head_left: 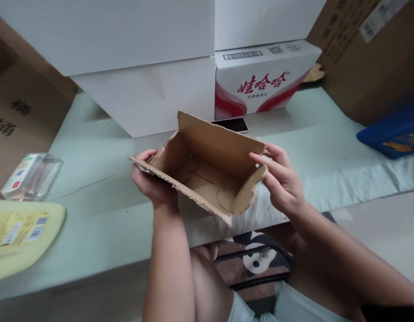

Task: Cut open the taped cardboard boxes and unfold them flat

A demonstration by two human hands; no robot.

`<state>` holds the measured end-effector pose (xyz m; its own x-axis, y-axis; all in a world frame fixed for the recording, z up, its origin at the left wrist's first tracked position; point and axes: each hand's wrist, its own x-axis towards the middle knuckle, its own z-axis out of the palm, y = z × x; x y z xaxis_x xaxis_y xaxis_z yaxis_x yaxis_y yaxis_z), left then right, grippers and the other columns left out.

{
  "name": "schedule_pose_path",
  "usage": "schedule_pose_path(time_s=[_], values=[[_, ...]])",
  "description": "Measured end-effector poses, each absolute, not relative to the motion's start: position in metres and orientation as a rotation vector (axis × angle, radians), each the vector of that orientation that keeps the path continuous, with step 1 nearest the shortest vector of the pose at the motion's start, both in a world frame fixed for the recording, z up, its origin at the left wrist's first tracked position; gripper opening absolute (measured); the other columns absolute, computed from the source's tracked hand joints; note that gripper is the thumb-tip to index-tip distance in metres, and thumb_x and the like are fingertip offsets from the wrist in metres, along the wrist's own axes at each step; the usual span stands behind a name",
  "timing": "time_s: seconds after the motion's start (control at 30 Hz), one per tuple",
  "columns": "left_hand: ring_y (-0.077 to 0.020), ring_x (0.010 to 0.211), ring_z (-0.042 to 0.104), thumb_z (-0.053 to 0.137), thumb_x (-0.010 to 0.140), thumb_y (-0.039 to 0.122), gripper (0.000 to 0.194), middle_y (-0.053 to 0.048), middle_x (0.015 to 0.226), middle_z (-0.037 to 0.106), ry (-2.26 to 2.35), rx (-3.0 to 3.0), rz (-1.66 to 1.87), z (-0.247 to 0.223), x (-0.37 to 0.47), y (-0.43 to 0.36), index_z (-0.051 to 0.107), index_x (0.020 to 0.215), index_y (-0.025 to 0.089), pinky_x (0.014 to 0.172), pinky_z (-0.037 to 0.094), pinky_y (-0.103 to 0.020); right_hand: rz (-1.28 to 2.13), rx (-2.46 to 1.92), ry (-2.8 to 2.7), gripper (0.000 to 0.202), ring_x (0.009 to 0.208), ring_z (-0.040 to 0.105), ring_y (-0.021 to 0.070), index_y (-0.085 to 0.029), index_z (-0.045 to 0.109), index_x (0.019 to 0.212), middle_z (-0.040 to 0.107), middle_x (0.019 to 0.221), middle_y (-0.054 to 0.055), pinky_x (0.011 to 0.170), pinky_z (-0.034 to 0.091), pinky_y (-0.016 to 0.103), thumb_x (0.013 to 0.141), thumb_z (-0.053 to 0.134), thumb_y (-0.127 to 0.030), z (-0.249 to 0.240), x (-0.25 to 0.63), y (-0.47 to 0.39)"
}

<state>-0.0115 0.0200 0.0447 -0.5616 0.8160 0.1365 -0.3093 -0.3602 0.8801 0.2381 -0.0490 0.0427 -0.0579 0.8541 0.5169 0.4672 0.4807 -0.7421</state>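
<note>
A small brown cardboard box [207, 174] is held up above the pale green cloth with its open top toward me. Its edges look rough and torn, and the inside shows bare cardboard with curved cut lines on the bottom. My left hand [155, 181] grips the box's left end, with the thumb side at the rim and the other fingers partly hidden beneath. On the right end, my right hand [282, 179] holds the corner, its index finger lying along the upper flap.
Large white boxes [142, 89] and a red-and-white carton [260, 85] stand behind a phone [232, 125]. Leftward are a clear plastic package [34, 176] and a yellow-green container [25, 237]. A blue package [394, 134] lies right, near a big brown carton [371, 67].
</note>
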Motion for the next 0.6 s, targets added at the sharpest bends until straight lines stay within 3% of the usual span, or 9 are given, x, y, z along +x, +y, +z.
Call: schedule_pose_path(time_s=[0.1, 0.27, 0.4, 0.5, 0.6], values=[[-0.0176, 0.096, 0.058, 0.050, 0.090, 0.032, 0.027, -0.005, 0.085, 0.060, 1.071, 1.111, 2.087, 0.031, -0.002, 0.024, 0.066, 0.070, 0.020, 0.097, 0.047, -0.029, 0.481, -1.196, -1.586, 0.039, 0.129, 0.055, 0.0275, -0.037, 0.064, 0.136, 0.055, 0.140, 0.007, 0.113, 0.045, 0.051, 0.100, 0.052, -0.041, 0.025, 0.250, -0.042], [-0.0138, 0.071, 0.051, 0.064, 0.085, 0.051, 0.033, -0.001, 0.077, 0.053, 1.161, 1.329, 1.852, 0.009, 0.002, 0.035, 0.061, 0.079, 0.020, 0.072, 0.046, -0.028, 0.487, -1.126, -1.365, 0.077, 0.128, 0.059, 0.0265, -0.047, 0.025, 0.157, 0.052, 0.148, 0.006, 0.106, 0.051, 0.050, 0.092, 0.066, -0.046, 0.004, 0.266, -0.045], [-0.0125, 0.074, 0.055, 0.073, 0.081, 0.048, 0.034, 0.000, 0.086, 0.059, 1.172, 1.515, 1.886, 0.007, 0.007, 0.038, 0.063, 0.103, 0.024, 0.072, 0.048, -0.026, 0.704, -1.054, -1.389, 0.034, 0.128, 0.061, 0.0262, -0.040, 0.059, 0.133, 0.064, 0.137, 0.004, 0.112, 0.046, 0.051, 0.100, 0.053, -0.042, 0.002, 0.274, -0.051], [-0.0158, 0.094, 0.064, 0.066, 0.088, 0.043, 0.034, -0.004, 0.103, 0.067, 1.151, 1.657, 1.832, 0.012, 0.010, 0.035, 0.067, 0.118, 0.027, 0.088, 0.053, -0.031, 0.817, -0.957, -1.398, 0.034, 0.134, 0.055, 0.0297, -0.032, 0.069, 0.117, 0.062, 0.139, 0.005, 0.116, 0.039, 0.055, 0.100, 0.046, -0.051, 0.001, 0.276, -0.057], [-0.0220, 0.117, 0.065, 0.062, 0.089, 0.036, 0.026, -0.005, 0.122, 0.070, 1.201, 1.802, 1.678, 0.019, 0.012, 0.030, 0.077, 0.109, 0.026, 0.106, 0.050, -0.041, 0.849, -0.934, -1.394, 0.032, 0.132, 0.055, 0.0302, -0.031, 0.070, 0.110, 0.062, 0.138, 0.006, 0.114, 0.040, 0.055, 0.099, 0.047, -0.050, 0.002, 0.275, -0.060]])
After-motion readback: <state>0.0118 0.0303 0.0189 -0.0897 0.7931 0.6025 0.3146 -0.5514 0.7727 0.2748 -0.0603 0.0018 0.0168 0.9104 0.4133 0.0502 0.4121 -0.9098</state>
